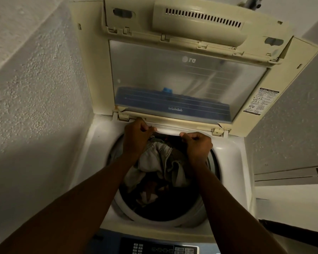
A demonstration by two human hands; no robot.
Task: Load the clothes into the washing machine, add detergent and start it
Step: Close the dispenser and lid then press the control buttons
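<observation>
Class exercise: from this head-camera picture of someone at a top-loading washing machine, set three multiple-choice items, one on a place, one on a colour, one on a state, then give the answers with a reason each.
1. Where are both hands?
A. On the control panel
B. At the back rim of the tub opening, under the lid hinge
C. On the wall

2. What colour is the control panel surround?
A. Red
B. Green
C. Blue

3. What state is the lid in?
A. Raised
B. Closed
C. Taken off

Answers:
1 B: the left hand and right hand are curled in a grip on a pale strip there.
2 C: the control panel sits in blue trim.
3 A: the lid stands up behind the drum, with clothes visible inside.
</observation>
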